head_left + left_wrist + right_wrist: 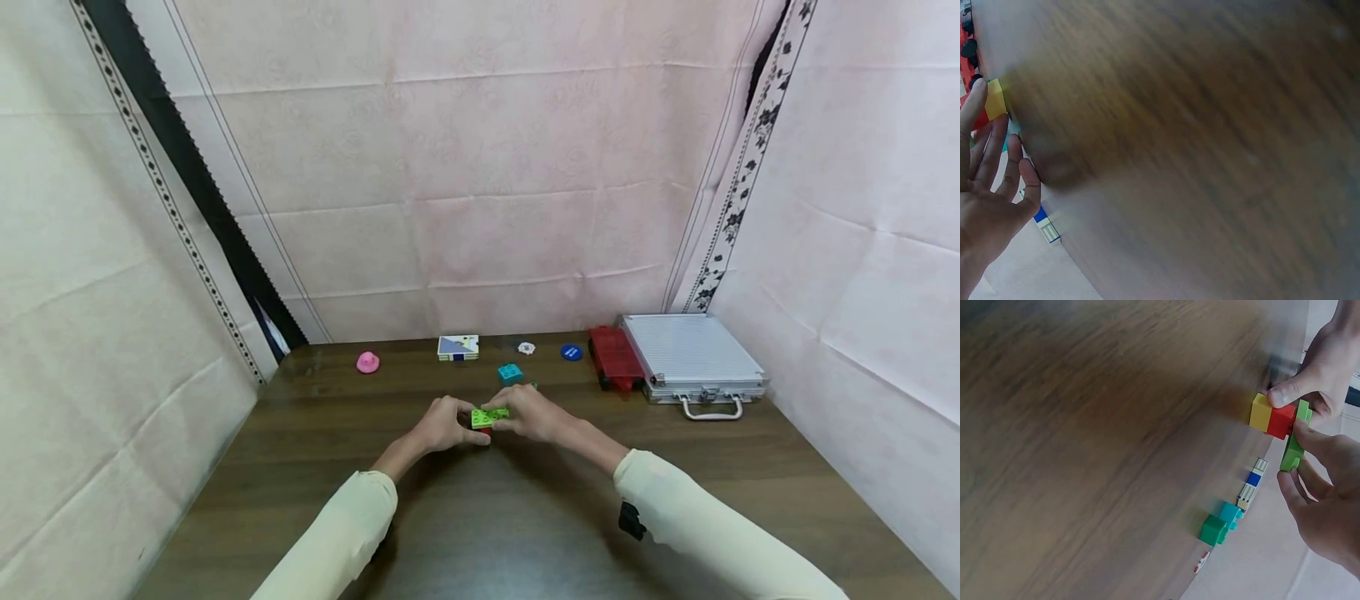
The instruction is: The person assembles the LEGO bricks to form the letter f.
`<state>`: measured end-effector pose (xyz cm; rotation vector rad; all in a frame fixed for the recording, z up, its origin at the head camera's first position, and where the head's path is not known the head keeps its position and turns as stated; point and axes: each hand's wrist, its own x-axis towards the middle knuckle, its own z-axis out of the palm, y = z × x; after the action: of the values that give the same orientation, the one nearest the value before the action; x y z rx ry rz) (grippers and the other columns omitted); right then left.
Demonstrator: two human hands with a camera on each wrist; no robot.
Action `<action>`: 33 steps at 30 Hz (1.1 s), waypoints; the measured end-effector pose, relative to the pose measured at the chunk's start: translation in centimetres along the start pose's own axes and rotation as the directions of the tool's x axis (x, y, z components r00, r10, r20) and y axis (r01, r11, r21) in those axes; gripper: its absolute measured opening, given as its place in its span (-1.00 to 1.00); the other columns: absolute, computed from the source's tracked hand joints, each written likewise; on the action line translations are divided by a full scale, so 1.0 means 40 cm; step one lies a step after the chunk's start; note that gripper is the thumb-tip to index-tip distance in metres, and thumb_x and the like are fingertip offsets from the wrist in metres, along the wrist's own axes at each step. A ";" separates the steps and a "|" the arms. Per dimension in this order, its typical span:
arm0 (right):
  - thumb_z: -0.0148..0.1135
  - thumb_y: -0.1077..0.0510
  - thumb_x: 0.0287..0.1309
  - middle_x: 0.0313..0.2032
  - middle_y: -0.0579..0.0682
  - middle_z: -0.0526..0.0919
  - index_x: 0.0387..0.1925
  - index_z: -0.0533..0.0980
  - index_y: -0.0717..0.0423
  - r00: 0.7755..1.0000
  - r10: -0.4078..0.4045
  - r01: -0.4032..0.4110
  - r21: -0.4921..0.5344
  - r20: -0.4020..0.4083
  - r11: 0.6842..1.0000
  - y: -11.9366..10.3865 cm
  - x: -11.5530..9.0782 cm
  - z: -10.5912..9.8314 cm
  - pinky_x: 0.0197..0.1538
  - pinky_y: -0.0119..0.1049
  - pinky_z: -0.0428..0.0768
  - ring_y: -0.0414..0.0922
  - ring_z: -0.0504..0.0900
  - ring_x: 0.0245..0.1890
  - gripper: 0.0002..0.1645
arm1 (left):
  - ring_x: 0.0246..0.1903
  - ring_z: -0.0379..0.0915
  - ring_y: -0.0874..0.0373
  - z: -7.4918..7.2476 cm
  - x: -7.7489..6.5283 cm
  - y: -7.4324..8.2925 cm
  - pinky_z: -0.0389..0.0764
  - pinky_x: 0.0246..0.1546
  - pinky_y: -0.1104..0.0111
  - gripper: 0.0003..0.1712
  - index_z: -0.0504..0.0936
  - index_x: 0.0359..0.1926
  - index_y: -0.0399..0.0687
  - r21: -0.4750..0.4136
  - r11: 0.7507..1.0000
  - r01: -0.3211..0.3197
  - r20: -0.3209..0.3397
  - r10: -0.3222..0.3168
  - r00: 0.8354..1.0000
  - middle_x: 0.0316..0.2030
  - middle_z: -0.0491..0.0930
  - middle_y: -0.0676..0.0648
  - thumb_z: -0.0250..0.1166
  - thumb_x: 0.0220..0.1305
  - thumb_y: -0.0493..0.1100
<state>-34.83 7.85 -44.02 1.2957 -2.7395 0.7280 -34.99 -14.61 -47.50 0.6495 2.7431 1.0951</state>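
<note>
Just above the middle of the table, both hands are together at a small brick stack. The left hand [444, 427] pinches the red brick [1280, 422], thumb on one side; a yellow brick [1260, 412] sits beneath it. In the right hand [534, 415], thumb and fingers grip a light green brick [489, 417], wider than the stack and lying against the top of the red one. The left wrist view shows the yellow brick [995, 101] beyond the left thumb. Behind the right fingers stand a teal brick [510, 374] and a dark green brick [1212, 530].
Along the back of the table lie a pink hat-shaped piece [367, 362], a small flat box [458, 347], a white piece [527, 347] and a blue disc [572, 352]. Farther right are a red toy vehicle [618, 358] and a silver case [693, 354]. Cloth hangs around three sides.
</note>
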 end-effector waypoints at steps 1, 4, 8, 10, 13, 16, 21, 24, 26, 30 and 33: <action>0.45 0.23 0.27 0.06 0.12 0.74 0.15 0.67 0.21 1.000 -0.003 0.003 -0.005 -0.002 1.000 -0.001 -0.001 0.002 0.03 -0.16 0.69 -0.04 0.73 0.00 -0.58 | -0.32 0.58 0.23 0.001 -0.001 -0.001 0.63 -0.32 0.38 -0.51 0.78 0.01 -0.12 -0.003 1.000 -0.002 0.000 0.002 1.000 -0.26 0.74 0.07 0.63 0.13 0.02; 0.45 0.23 0.27 0.05 0.12 0.74 0.14 0.68 0.21 1.000 -0.014 0.013 -0.032 -0.012 0.999 -0.004 -0.001 0.004 0.01 -0.22 0.69 -0.02 0.72 0.01 -0.59 | -0.33 0.57 0.23 0.000 -0.001 0.000 0.63 -0.33 0.37 -0.50 0.78 0.02 -0.13 -0.005 1.000 -0.004 -0.005 0.004 1.000 -0.26 0.74 0.06 0.63 0.12 0.01; 0.45 0.20 0.28 0.07 0.11 0.73 0.15 0.67 0.18 1.000 0.000 0.000 -0.076 -0.002 0.997 -0.008 0.001 0.001 0.10 -0.13 0.65 0.01 0.68 0.06 -0.58 | -0.33 0.57 0.23 -0.005 0.001 0.004 0.62 -0.33 0.37 -0.47 0.77 0.04 -0.15 0.000 1.000 -0.002 -0.006 0.002 1.000 -0.22 0.75 0.04 0.64 0.11 0.02; 0.44 0.19 0.29 0.09 0.10 0.72 0.17 0.67 0.16 1.000 0.011 -0.010 -0.090 0.010 0.996 -0.011 0.002 0.000 0.14 -0.09 0.63 0.02 0.66 0.09 -0.58 | -0.32 0.57 0.22 -0.006 0.002 0.005 0.63 -0.33 0.38 -0.47 0.77 0.05 -0.15 0.000 1.000 0.000 -0.003 0.000 1.000 -0.20 0.75 0.02 0.64 0.11 0.02; 0.43 0.18 0.31 0.11 0.10 0.71 0.18 0.66 0.13 0.999 0.030 -0.027 -0.097 0.029 0.995 -0.015 0.002 -0.001 0.19 -0.05 0.60 0.03 0.64 0.12 -0.58 | -0.32 0.57 0.22 -0.005 0.003 0.004 0.63 -0.33 0.38 -0.48 0.77 0.05 -0.15 0.004 1.000 -0.005 0.003 0.005 1.000 -0.20 0.75 0.01 0.63 0.12 0.01; 0.42 0.18 0.32 0.13 0.10 0.70 0.19 0.66 0.11 0.998 0.044 -0.040 -0.101 0.042 0.994 -0.019 0.002 -0.001 0.22 -0.04 0.58 0.05 0.62 0.16 -0.57 | -0.31 0.57 0.22 -0.004 0.003 0.002 0.63 -0.33 0.38 -0.47 0.76 0.06 -0.14 0.002 1.000 -0.002 0.008 0.002 1.000 -0.19 0.75 0.01 0.63 0.13 0.01; 0.40 0.16 0.34 0.15 0.08 0.68 0.23 0.63 0.07 0.997 0.054 -0.046 -0.137 0.061 0.990 -0.019 0.001 0.005 0.20 -0.12 0.61 0.02 0.62 0.17 -0.56 | -0.29 0.59 0.23 -0.002 0.000 0.003 0.64 -0.32 0.38 -0.47 0.76 0.08 -0.13 -0.004 1.000 0.006 0.010 -0.006 1.000 -0.17 0.75 0.01 0.62 0.13 0.01; 0.39 0.13 0.36 0.17 0.06 0.67 0.26 0.61 0.04 0.996 0.057 -0.045 -0.164 0.071 0.985 -0.019 0.001 0.009 0.19 -0.14 0.61 0.01 0.60 0.17 -0.53 | -0.29 0.59 0.24 -0.001 -0.002 0.003 0.64 -0.31 0.39 -0.49 0.76 0.07 -0.12 0.007 1.000 -0.002 0.012 0.002 1.000 -0.17 0.75 0.01 0.63 0.13 -0.01; 0.39 0.12 0.36 0.17 0.06 0.67 0.27 0.61 0.04 0.996 0.057 -0.043 -0.175 0.072 0.984 -0.018 0.000 0.011 0.17 -0.16 0.62 0.00 0.60 0.16 -0.52 | -0.30 0.59 0.24 0.000 -0.003 0.004 0.64 -0.30 0.39 -0.50 0.76 0.06 -0.12 0.010 1.000 -0.001 0.013 0.001 1.000 -0.18 0.75 0.02 0.63 0.13 -0.02; 0.39 0.11 0.36 0.18 0.06 0.67 0.27 0.61 0.05 0.995 0.067 -0.053 -0.185 0.068 0.981 -0.019 -0.003 0.011 0.15 -0.19 0.63 -0.01 0.59 0.16 -0.52 | -0.29 0.58 0.24 0.002 -0.001 0.006 0.64 -0.27 0.39 -0.51 0.76 0.05 -0.10 0.002 1.000 -0.002 0.015 0.002 1.000 -0.18 0.74 0.02 0.62 0.14 -0.02; 0.39 0.10 0.37 0.18 0.06 0.66 0.26 0.62 0.06 0.996 0.070 -0.058 -0.187 0.059 0.981 -0.020 -0.006 0.013 0.12 -0.20 0.64 -0.03 0.59 0.15 -0.53 | -0.29 0.58 0.23 0.002 -0.001 0.005 0.64 -0.28 0.38 -0.51 0.76 0.06 -0.12 0.002 1.000 -0.013 0.016 0.013 1.000 -0.19 0.74 0.02 0.62 0.14 -0.03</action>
<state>-34.01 7.37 -44.24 1.2191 -2.8307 0.4279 -34.84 -14.43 -47.42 0.6737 2.7307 1.0848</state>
